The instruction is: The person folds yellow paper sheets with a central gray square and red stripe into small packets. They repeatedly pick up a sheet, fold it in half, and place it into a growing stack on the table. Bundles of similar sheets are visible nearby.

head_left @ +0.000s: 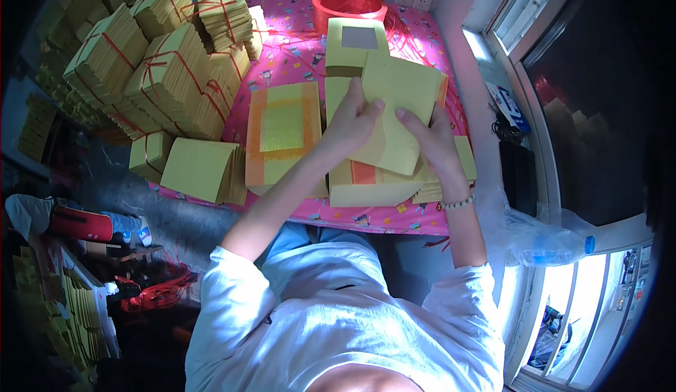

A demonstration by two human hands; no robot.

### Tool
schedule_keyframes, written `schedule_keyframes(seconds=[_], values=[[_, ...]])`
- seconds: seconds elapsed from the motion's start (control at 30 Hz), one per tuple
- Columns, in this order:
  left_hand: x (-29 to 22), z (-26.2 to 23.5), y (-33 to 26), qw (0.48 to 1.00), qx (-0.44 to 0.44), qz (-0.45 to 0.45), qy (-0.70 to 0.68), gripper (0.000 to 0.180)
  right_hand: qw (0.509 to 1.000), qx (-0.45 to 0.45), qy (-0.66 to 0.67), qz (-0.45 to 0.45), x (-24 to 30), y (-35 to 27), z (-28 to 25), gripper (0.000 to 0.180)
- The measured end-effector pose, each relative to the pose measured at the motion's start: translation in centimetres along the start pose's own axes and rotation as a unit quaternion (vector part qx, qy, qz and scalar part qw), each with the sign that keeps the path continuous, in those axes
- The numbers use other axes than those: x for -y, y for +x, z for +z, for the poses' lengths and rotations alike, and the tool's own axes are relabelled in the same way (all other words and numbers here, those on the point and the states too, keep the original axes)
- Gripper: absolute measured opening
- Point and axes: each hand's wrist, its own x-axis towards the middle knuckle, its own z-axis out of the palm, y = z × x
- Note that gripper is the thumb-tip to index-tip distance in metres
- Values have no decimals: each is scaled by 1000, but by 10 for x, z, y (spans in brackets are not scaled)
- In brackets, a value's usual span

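Tilted between my two hands is a yellow paper piece (399,135), perhaps a thin stack; its thickness is hard to judge. My left hand (350,124) is closed on its left edge, thumb on top. On the opposite edge, my right hand (438,146) presses its thumb on the face, fingers mostly hidden behind. Under the hands lies a yellow pile with an orange band (373,191), partly covered. To its left sits a yellow block (283,135) with orange borders and a shiny yellow-green middle. Beyond my hands is another yellow stack (338,53) with a grey rectangle on top.
Bundles of yellow paper tied with red string (165,68) are piled at the left of the pink patterned cloth (338,216). A red basin (350,5) stands at the back, red strings beside it. A window ledge (496,110) runs along the right. Another person (70,219) is at far left.
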Motion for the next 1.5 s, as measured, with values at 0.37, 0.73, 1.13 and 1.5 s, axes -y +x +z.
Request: schedule_keyframes(seconds=[0.37,0.73,1.13,1.5], values=[[-20,14,-38,992,-1,102,-74,35,997,30,-42,-56,16,-34,3,32],[-30,15,-55,994,-37,92,-41,26,997,-13,10,-70,17,-42,9,28],[-26,8,-72,991,-80,90,-58,23,995,-37,11,-96,28,-37,19,16],[-43,-11,-94,989,-94,53,-103,23,998,22,13,-51,29,-43,31,17]])
